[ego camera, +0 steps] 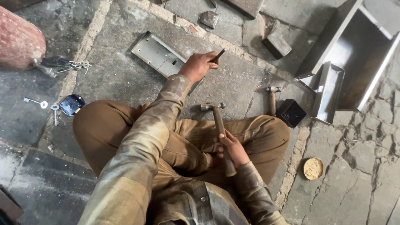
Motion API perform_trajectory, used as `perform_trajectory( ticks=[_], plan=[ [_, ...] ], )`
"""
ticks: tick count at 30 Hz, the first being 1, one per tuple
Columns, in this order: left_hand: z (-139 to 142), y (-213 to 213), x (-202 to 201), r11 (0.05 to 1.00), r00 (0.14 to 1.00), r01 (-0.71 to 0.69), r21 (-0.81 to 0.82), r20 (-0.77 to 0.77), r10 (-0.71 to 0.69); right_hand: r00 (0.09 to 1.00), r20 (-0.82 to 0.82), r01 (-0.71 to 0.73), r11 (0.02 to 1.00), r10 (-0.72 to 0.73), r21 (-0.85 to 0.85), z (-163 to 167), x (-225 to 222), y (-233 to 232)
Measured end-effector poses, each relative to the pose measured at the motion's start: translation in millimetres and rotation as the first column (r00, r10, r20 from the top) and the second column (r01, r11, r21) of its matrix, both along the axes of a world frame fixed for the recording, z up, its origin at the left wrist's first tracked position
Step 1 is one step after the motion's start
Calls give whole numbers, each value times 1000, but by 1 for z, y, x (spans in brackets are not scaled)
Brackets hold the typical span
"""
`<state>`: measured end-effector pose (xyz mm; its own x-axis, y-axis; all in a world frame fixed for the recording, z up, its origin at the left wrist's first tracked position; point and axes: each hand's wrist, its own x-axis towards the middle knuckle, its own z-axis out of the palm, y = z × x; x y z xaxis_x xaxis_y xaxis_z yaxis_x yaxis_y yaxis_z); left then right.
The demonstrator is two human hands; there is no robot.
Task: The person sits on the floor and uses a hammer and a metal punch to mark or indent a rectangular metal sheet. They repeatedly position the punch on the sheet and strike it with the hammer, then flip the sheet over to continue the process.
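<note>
Head view, as I log it: my left hand grips a dark punch over the grey metal plate. My right hand clasps a hammer, nearer me than the plate. A second hammer lies right of it.

Right hand grips a hammer; left hand holds a punch above a metal plate.

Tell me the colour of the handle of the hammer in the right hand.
Brown wood; the hammer in the right hand shows best in the head view.
</note>
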<state>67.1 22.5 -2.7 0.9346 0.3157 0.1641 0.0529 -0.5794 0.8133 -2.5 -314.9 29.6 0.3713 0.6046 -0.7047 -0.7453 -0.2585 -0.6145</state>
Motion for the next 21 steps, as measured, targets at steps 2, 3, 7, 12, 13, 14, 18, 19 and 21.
perform_trajectory(
  ticks=[2, 3, 7, 12, 13, 14, 18, 19, 21],
  plan=[
    [-3, 3, -6, 999, 999, 4, -42, 38, -2, 976, 182, -111, 993, 117, -43, 17, 3, -5],
    [-5, 3, -9, 998, 996, 14, -56, 89, -9, 944, 299, -112, 989, 137, -99, 26, 3, -5],
    [-11, -4, -21, 999, 996, 11, -35, 93, -7, 607, 772, -237, 970, 189, -51, 77, 14, -7],
    [-8, -9, -33, 1000, 998, -28, -7, 56, 28, 351, 878, -245, 937, 326, -250, 137, 60, 2],
    [-6, -9, -36, 999, 997, -31, -36, 73, 33, 273, 909, -244, 937, 313, -250, 144, 65, 5],
    [-5, -9, -38, 997, 995, -33, -67, 89, 39, 194, 934, -242, 937, 300, -251, 148, 67, 8],
    [-3, -8, -43, 993, 991, -33, -116, 124, 48, 33, 999, -331, 944, -12, 22, 153, 68, 31],
    [-4, -8, -43, 990, 993, -27, -137, 113, 42, 0, 996, -310, 947, 91, -87, 153, 68, 37],
    [-6, -7, -42, 990, 995, -36, -140, 92, 49, -2, 953, -302, 908, 304, -290, 157, 73, 44]
  ],
)
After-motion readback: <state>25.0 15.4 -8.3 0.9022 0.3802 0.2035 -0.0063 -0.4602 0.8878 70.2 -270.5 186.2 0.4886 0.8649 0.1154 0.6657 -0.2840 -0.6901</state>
